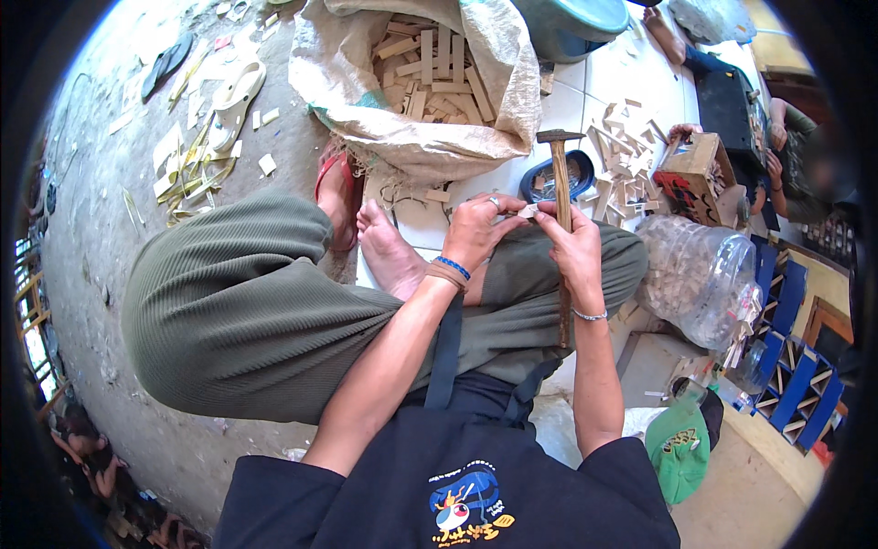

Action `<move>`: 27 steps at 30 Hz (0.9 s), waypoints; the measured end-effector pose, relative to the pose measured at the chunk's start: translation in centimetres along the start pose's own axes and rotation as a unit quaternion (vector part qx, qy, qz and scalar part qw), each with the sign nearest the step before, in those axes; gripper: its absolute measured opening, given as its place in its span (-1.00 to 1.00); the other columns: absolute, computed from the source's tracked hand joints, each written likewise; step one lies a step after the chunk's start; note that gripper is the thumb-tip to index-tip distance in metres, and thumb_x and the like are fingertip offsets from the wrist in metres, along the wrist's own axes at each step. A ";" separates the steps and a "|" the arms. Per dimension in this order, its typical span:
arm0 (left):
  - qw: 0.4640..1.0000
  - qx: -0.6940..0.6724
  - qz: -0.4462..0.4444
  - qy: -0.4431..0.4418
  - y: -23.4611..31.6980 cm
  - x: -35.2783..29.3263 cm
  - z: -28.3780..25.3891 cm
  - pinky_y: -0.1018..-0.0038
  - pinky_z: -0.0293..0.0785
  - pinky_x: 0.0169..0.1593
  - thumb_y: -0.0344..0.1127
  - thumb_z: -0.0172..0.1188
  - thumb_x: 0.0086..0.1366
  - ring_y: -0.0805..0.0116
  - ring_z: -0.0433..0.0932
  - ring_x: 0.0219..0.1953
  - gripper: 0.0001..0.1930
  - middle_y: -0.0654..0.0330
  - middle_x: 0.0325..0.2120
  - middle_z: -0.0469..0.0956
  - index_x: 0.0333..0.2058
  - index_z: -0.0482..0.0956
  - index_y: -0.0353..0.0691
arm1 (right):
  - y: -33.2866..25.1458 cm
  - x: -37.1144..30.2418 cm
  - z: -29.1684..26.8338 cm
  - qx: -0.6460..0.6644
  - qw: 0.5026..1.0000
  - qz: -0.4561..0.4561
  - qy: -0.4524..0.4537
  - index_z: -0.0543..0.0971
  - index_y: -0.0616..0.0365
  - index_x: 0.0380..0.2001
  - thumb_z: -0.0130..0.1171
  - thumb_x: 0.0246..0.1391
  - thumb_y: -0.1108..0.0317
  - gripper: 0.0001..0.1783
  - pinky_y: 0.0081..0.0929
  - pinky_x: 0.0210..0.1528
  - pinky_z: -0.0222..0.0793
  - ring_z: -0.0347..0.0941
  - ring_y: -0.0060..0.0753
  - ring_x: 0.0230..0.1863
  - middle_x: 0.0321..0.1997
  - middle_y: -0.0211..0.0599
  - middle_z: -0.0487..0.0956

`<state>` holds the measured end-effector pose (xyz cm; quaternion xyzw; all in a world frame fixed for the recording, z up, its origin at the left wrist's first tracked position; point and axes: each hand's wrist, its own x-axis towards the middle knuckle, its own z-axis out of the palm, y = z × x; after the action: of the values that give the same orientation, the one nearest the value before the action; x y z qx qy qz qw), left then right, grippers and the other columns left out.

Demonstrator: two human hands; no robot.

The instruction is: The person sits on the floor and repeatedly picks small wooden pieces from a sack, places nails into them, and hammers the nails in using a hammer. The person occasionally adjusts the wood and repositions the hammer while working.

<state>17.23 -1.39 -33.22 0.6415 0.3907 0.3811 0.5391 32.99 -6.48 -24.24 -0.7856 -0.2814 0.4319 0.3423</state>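
Above my crossed legs, my left hand [471, 233] pinches a small pale piece [528, 211], apparently wood, between thumb and fingertips. My right hand [576, 252] meets it from the other side, fingertips at the piece. A hammer [562, 178] with a wooden handle is held upright in the right hand, its dark metal head pointing away from me and the handle end down by my thigh. Just beyond the hands sits a blue oval dish [580, 171] of small thin metal bits that look like nails, partly hidden by the hammer.
A white woven sack [421, 151] of wooden strips stands ahead. Small wood pieces [626, 151] are heaped right of the dish, near a cardboard box [690, 174] and a large clear plastic jug [700, 274]. A green cap [677, 448] lies lower right. Another person's arm [777, 128] shows far right.
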 end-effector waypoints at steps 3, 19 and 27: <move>1.000 -0.003 0.002 -0.003 0.0 0.1 0.0 0.40 0.67 -0.10 -0.32 0.51 0.20 0.26 0.75 -0.18 -0.74 0.08 -0.20 0.76 -0.15 0.76 -0.27 | -0.1 0.3 -0.9 0.013 1.000 0.004 0.005 0.73 0.16 -0.14 0.40 0.23 0.28 -0.78 -0.66 -0.59 0.18 0.26 -0.82 -0.60 -0.52 -0.66 0.53; 1.000 0.018 0.014 -0.003 0.1 0.1 0.0 0.41 0.67 -0.16 -0.35 0.49 0.21 0.25 0.75 -0.26 -0.75 0.09 -0.25 0.75 -0.15 0.76 -0.26 | 0.7 -0.1 0.8 -0.216 0.949 -0.225 0.047 0.64 0.31 -0.12 0.25 0.32 0.39 -0.81 -0.38 -0.25 0.48 0.57 -0.44 -0.37 -0.34 -0.11 0.68; 1.000 0.017 0.020 0.000 0.1 0.2 0.1 0.37 0.65 -0.12 -0.37 0.46 0.22 0.20 0.74 -0.23 -0.79 0.09 -0.24 0.75 -0.16 0.76 -0.24 | 0.9 -0.6 1.5 -0.238 0.937 -0.248 0.069 0.64 0.31 -0.14 0.25 0.33 0.36 -0.80 -0.26 -0.22 0.50 0.63 -0.15 -0.33 -0.30 0.00 0.66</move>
<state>17.38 -1.27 -33.08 0.6581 0.3845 0.3849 0.5204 31.51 -7.01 -25.28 -0.7771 -0.5375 0.1987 0.2603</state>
